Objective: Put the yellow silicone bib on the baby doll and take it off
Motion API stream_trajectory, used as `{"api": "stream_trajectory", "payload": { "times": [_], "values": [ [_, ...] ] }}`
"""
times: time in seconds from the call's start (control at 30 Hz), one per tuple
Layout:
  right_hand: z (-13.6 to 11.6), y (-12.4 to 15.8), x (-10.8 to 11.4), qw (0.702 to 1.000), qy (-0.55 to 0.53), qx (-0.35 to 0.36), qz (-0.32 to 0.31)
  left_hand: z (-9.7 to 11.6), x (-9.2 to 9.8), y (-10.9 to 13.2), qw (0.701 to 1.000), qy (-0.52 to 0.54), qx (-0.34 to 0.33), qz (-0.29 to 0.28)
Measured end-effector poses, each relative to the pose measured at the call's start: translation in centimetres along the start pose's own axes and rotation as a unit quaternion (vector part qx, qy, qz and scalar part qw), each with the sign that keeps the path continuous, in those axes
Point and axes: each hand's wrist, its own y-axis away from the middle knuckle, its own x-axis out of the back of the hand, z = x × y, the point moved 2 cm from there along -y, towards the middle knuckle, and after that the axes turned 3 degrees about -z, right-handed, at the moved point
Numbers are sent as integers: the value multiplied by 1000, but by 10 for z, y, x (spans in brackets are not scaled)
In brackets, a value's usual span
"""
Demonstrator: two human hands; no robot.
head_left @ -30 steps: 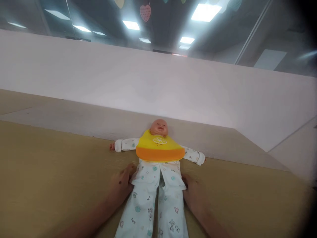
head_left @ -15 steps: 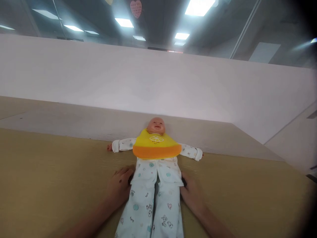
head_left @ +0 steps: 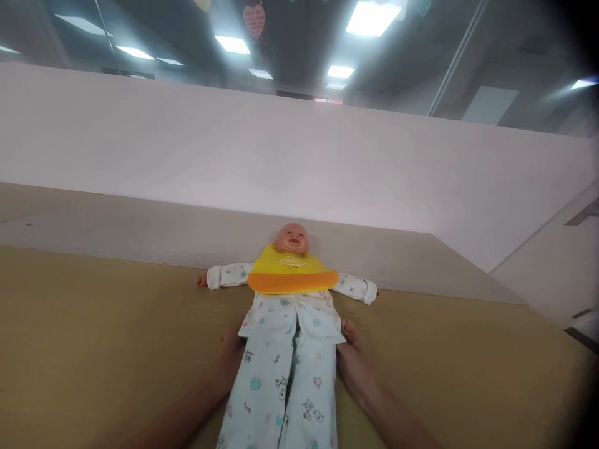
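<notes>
A baby doll (head_left: 292, 240) lies on its back, arms spread, its head away from me. It wears a yellow and orange bib (head_left: 292, 274), a white printed shirt (head_left: 271, 315) and matching trousers (head_left: 266, 386). At the shirt's left hem is my left hand (head_left: 231, 349), its fingers hidden behind the cloth. My right hand (head_left: 352, 346) is at the opposite hem corner, its visible fingers curled in against the cloth. Both hem corners flare outward beside my hands. The trouser legs run down past the bottom of the view.
The doll rests on a tan tabletop (head_left: 116, 324). A grey strip (head_left: 140, 227) lies behind it, along a white partition wall (head_left: 281, 156). Above the wall is glass (head_left: 299, 56) with a paper heart (head_left: 254, 20) on it.
My left hand has slid farther behind the shirt, hiding its fingers. The right hand's fingers have curled at the hem, which now spreads wider. The bib's lower edge sits slightly higher.
</notes>
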Motion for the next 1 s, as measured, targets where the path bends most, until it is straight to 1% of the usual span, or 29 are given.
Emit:
{"api": "stream_trajectory", "payload": {
  "times": [0.07,0.13,0.27,0.33,0.4,0.5,0.63,0.7,0.83,0.93,1.0],
  "values": [
    [1,0,2,999,29,18,5,0,0,-2,1000,12,13,8],
    [2,-1,4,996,77,31,15,-2,0,-3,999,29,12,13],
    [-2,1,8,981,179,61,47,-4,-1,-1,998,33,14,46],
    [-6,2,9,976,199,70,59,-5,-1,1,998,31,19,60],
    [-9,2,9,976,202,61,58,-5,-1,2,996,42,24,69],
    [-10,1,8,985,164,28,50,-5,-2,-1,995,59,36,74],
    [-7,-3,8,996,77,-32,22,-8,-3,-4,995,69,34,60],
    [-7,-3,7,998,53,-45,14,-10,-4,-5,995,77,33,49],
    [-12,0,5,999,14,-42,14,-7,-3,-2,996,84,29,26],
    [-12,2,-1,996,-58,-73,7,-5,-2,-1,996,78,41,29],
    [-10,2,-4,990,-107,-92,1,-6,-2,-1,996,80,38,20]
  ]
}}
